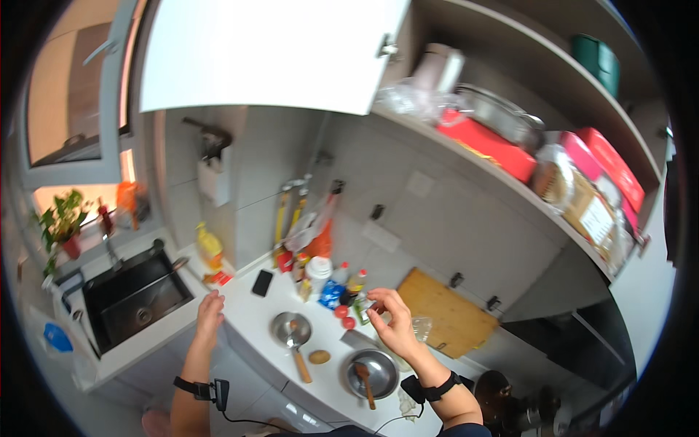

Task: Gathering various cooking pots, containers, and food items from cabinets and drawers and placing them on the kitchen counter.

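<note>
My left hand (210,312) is raised between the black sink and the white counter, with nothing in it. Above the counter, near the bottles and a leaning wooden cutting board (448,311), my right hand (392,319) hovers empty with its fingers curled apart. Below it stands a steel bowl (382,377) with a wooden spatula (365,377) resting in it. A cleaver blade (357,340) lies partly hidden behind that bowl. A smaller steel bowl (284,323) holds a wooden-handled utensil (300,366). Beside it are a potato (319,357) and two tomatoes (348,323).
An open cabinet door (262,54) and a loaded shelf (491,150) hang overhead. At left are the sink (136,300), a potted plant (65,224) and an open window (71,93). A phone (262,283) and a white tub (318,270) stand on the counter's back part.
</note>
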`<action>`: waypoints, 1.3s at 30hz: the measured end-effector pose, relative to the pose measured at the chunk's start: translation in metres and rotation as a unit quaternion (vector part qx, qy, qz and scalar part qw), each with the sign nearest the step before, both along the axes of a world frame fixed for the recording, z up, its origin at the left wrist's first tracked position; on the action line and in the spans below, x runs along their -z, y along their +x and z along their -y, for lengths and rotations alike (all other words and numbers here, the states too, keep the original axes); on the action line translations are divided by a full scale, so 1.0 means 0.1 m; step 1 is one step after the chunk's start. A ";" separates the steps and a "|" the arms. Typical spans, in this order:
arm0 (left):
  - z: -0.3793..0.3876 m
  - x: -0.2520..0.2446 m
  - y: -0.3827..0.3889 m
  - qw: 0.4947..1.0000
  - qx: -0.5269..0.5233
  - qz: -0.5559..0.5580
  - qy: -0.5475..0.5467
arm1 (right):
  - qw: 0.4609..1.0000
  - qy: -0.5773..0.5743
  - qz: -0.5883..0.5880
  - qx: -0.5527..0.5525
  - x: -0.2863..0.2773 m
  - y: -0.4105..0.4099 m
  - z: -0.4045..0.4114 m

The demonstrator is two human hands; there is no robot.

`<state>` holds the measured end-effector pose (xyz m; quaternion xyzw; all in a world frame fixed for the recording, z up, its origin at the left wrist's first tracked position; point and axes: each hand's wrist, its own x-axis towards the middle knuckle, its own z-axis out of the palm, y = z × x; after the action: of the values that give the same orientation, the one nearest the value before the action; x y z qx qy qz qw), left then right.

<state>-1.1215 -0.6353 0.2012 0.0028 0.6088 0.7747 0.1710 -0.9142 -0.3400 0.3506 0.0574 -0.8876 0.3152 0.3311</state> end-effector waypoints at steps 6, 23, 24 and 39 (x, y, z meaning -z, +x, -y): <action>-0.57 -1.06 -0.10 0.974 -0.004 -0.200 0.108 | 0.989 0.038 -0.104 0.096 -0.73 0.58 -0.32; -0.69 -2.79 -0.29 0.775 -0.089 -0.336 0.527 | 0.655 -0.133 -0.632 0.391 -1.23 3.68 -1.53; -0.75 -2.84 -0.32 0.765 -0.084 -0.328 0.547 | 0.603 -0.129 -0.667 0.418 -1.21 4.06 -1.51; -0.62 -2.95 -0.73 0.688 0.053 -0.372 0.621 | 0.657 -0.043 -0.737 0.152 -1.59 4.77 -0.65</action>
<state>-1.1945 -0.5729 0.4963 0.4286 0.0014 0.9008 -0.0697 -0.4374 -0.2748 0.5094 0.1207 -0.3338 0.1527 0.9223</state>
